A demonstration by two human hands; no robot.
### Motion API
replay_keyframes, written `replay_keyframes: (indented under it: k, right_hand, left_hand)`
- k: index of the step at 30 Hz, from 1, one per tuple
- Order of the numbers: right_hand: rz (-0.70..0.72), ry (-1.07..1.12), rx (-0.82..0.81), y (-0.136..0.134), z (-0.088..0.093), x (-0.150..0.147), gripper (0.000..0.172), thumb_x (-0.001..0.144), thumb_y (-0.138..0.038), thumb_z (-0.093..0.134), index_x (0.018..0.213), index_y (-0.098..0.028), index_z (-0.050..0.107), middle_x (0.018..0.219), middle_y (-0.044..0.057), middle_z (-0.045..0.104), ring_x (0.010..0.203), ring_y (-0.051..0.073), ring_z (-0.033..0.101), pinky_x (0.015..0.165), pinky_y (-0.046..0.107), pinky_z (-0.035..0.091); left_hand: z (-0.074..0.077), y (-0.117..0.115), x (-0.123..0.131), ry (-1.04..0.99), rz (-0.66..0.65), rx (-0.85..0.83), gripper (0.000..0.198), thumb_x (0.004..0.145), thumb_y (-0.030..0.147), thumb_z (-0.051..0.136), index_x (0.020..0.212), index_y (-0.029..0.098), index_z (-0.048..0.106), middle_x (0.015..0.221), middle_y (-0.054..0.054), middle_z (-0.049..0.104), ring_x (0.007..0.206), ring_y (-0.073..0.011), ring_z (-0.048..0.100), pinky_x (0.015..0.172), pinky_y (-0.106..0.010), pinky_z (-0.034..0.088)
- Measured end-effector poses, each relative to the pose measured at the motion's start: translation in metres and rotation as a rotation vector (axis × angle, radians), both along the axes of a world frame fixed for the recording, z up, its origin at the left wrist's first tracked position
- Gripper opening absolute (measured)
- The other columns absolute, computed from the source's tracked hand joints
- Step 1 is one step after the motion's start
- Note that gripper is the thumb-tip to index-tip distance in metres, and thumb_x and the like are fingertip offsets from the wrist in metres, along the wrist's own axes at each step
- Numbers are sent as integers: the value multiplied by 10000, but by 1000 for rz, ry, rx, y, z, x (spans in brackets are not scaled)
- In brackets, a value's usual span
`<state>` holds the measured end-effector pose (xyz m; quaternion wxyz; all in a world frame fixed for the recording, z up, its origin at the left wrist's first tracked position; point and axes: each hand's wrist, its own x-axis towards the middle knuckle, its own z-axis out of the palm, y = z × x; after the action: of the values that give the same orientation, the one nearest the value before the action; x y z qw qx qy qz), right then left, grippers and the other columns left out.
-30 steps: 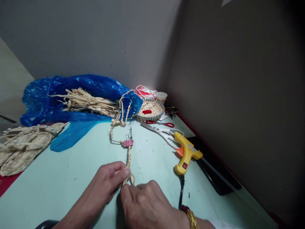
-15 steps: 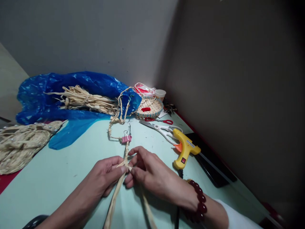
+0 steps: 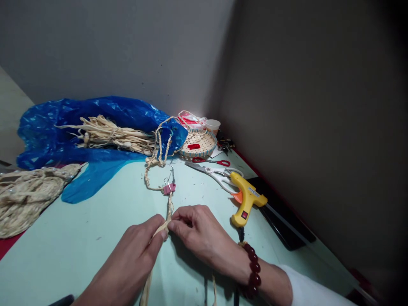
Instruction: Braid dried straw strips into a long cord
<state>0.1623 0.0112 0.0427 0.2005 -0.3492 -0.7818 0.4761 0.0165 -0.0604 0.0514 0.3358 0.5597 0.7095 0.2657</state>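
A thin braid of pale dried straw [image 3: 170, 205] runs toward me from a pink binder clip [image 3: 169, 188]. At the braid's near end, my left hand [image 3: 140, 243] pinches the strands between thumb and forefinger. My right hand [image 3: 199, 229], with a dark red bead bracelet [image 3: 254, 272] on its wrist, pinches the same spot from the other side. One loose strand [image 3: 145, 289] hangs below my left hand toward the bottom edge. Another strand [image 3: 214, 289] shows below my right wrist. A finished length of braid [image 3: 147, 176] loops away behind the clip.
Behind lies a blue plastic bag [image 3: 130, 108] with a straw bundle [image 3: 117, 136]. A woven basket [image 3: 207, 144], paper cup [image 3: 212, 125], red-handled scissors [image 3: 219, 162] and white-handled scissors [image 3: 219, 175] are at the back. A yellow glue gun [image 3: 247, 199] lies right, a woven straw piece [image 3: 32, 199] left.
Both hands have come slightly toward me and closed tighter on the braid's end. My right fingers, spread before, are now pinched. The strand under my right hand has shifted right.
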Motion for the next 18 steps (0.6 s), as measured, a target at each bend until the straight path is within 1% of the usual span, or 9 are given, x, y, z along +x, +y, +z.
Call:
replay_keyframes:
  k: [4, 6, 9, 11, 13, 15, 18]
  right_hand:
    - [-59, 13, -23, -4, -2, -1, 222, 855, -202, 492, 668, -146, 597, 549, -47, 449, 541, 78, 375, 498, 200, 265]
    - [-88, -5, 21, -7, -1, -2, 211, 849, -192, 487, 668, -150, 588, 556, -43, 475, 535, 77, 389, 498, 197, 271]
    - [-103, -44, 117, -10, 1, -4, 215, 842, -170, 471, 640, -156, 543, 541, -43, 472, 517, 76, 362, 489, 207, 247]
    - [-104, -61, 148, -12, 2, -6, 215, 838, -154, 464, 634, -158, 530, 530, -43, 477, 512, 77, 349, 488, 215, 236]
    - [-104, -66, 144, -12, 2, -6, 212, 834, -142, 461, 639, -157, 541, 538, -38, 499, 516, 80, 359, 493, 217, 238]
    - [-106, -64, 128, -11, 1, -5, 215, 828, -137, 459, 635, -156, 552, 546, -34, 511, 522, 82, 371, 500, 219, 247]
    - [-84, -30, 87, -7, 0, -2, 227, 824, -139, 459, 616, -156, 549, 553, -37, 493, 535, 85, 380, 509, 216, 263]
  left_hand:
    - [-1, -4, 3, 233, -22, 21, 235, 871, 289, 421, 679, 260, 553, 603, -11, 638, 588, -220, 601, 587, -283, 366]
    - [-1, -7, 4, 375, -61, -20, 278, 901, 285, 355, 711, 258, 556, 617, -32, 658, 584, -236, 630, 567, -298, 350]
    - [-1, -10, 5, 583, -124, -64, 328, 925, 265, 273, 746, 251, 547, 665, -69, 691, 603, -273, 662, 556, -329, 331]
    - [-3, -11, 7, 631, -148, -53, 348, 944, 270, 242, 767, 246, 541, 685, -79, 701, 623, -280, 675, 570, -339, 347]
    - [-5, -12, 11, 612, -172, -37, 358, 961, 267, 223, 806, 237, 545, 696, -83, 706, 635, -266, 684, 585, -332, 372]
    - [-9, -12, 14, 602, -201, -25, 357, 964, 228, 217, 864, 223, 560, 700, -87, 713, 630, -253, 692, 575, -323, 379]
    - [-17, -14, 17, 658, -262, 7, 326, 931, 149, 270, 935, 199, 592, 684, -87, 721, 599, -254, 698, 538, -322, 367]
